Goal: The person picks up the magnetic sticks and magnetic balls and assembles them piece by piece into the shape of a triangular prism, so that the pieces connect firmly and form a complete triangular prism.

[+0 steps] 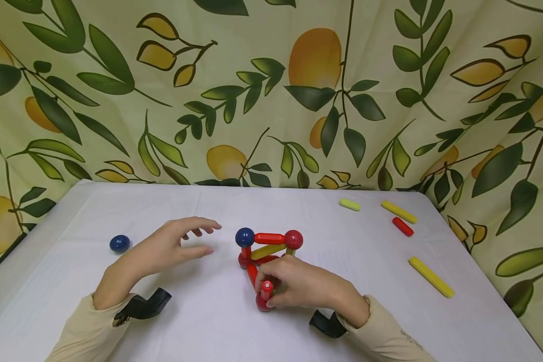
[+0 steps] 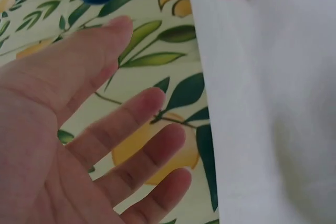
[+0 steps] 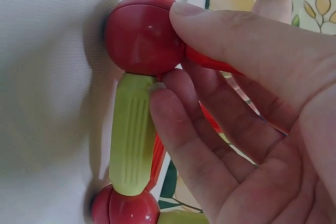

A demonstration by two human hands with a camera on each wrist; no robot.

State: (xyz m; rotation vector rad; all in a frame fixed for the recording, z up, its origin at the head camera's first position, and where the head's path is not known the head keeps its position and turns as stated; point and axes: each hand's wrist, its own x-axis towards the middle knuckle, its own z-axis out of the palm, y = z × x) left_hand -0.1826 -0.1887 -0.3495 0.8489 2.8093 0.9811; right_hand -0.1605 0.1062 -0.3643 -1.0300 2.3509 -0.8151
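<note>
A frame of magnetic rods and balls stands mid-table, with a blue ball (image 1: 245,237) at its back left and a red ball (image 1: 293,239) at its back right. My right hand (image 1: 300,281) bends around its near corner and pinches a short red rod (image 1: 266,289) that stands up from the near red ball (image 3: 143,35). The thumb tip overlaps the ball's edge, and a yellow-green rod (image 3: 132,135) runs from that ball beside the fingertips. My left hand (image 1: 172,244) hovers left of the frame with its fingers spread, holding nothing.
A loose dark blue ball (image 1: 119,244) lies left of the left forearm. On the right are a short lime rod (image 1: 350,204), a red rod (image 1: 402,227) and two long yellow rods (image 1: 431,277). A patterned curtain (image 1: 271,100) hangs behind the white table (image 1: 199,322).
</note>
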